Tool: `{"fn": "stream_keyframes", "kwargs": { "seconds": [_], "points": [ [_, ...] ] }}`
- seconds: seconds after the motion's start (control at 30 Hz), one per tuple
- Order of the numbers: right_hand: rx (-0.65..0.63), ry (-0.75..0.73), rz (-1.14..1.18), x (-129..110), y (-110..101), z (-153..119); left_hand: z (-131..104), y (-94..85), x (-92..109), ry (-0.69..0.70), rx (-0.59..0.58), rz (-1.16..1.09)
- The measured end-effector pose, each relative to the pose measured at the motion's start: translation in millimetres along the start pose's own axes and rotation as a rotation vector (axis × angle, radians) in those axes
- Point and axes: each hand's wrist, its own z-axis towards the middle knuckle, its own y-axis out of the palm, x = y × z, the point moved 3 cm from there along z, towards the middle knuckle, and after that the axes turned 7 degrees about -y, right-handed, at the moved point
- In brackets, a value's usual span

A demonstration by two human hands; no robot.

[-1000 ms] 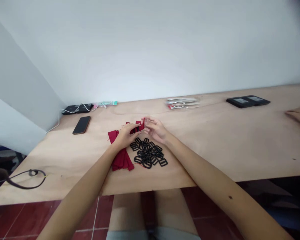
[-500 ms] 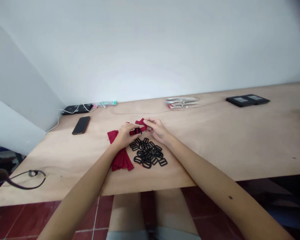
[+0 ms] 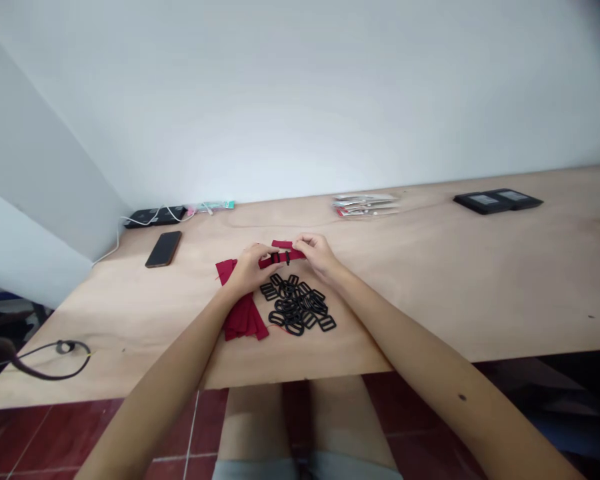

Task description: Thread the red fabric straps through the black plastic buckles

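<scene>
One red strap (image 3: 282,257) bearing black buckles (image 3: 287,259) was gripped by the left hand (image 3: 253,269) and right hand (image 3: 319,257), just beyond the buckle pile (image 3: 293,306).

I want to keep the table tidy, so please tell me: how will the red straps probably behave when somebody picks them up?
The red straps are probably floppy: the held strap seems to fold back at the right hand. They look thin and flat, so likely light. They may slip apart when lifted, as they lie loosely fanned.
</scene>
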Motion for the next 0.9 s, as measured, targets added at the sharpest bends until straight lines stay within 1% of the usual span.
{"fn": "stream_keyframes", "kwargs": {
  "seconds": [0.1,0.27,0.43,0.63,0.8,0.9],
  "points": [
    [-0.006,-0.007,-0.038,-1,-1,0,0,0.6,-3,-0.009,0.022,0.003],
    [-0.141,-0.004,-0.076,-1,5,-4,0,0.5,-4,0.012,0.090,-0.040],
    [-0.224,0.024,-0.080,-2,9,-8,-1,0.7,-1,0.055,0.066,-0.077],
    [-0.228,0.016,-0.027,-1,10,-8,-1,0.3,1,0.039,0.066,-0.071],
    [-0.180,0.054,0.111,3,9,-6,0,-1.5,3,0.063,0.113,-0.032],
    [-0.161,0.065,0.152,4,8,-6,0,-1.1,2,0.058,0.119,-0.039]
  ]
}}
